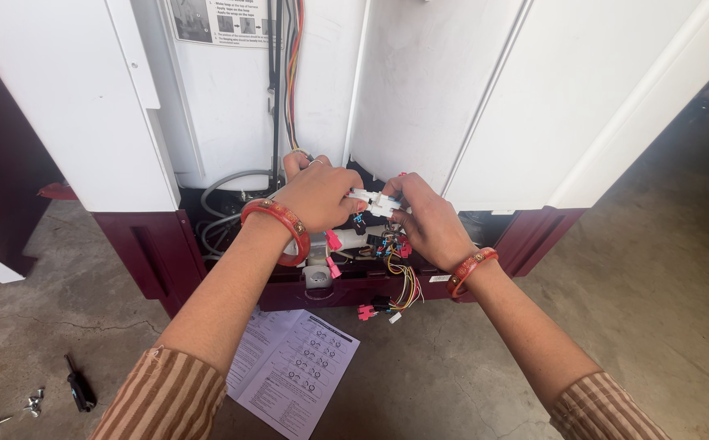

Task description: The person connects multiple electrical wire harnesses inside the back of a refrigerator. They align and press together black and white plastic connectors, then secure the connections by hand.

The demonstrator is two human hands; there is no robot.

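Observation:
My left hand (315, 195) and my right hand (429, 220) meet at the open lower back of a white and maroon appliance (419, 98). Both pinch a small white plastic wire connector (373, 201) between their fingertips. Each wrist wears a red bangle. Below the connector hangs a bundle of coloured wires (405, 285) with red and pink terminals. A black and coloured cable run (285, 73) climbs the white tub above my left hand.
A printed instruction sheet (293, 371) lies on the concrete floor under my arms. A black screwdriver (80, 387) and several loose screws (32, 402) lie at lower left. Grey hoses (224, 200) curl inside the base. The removed white panels lean left and right.

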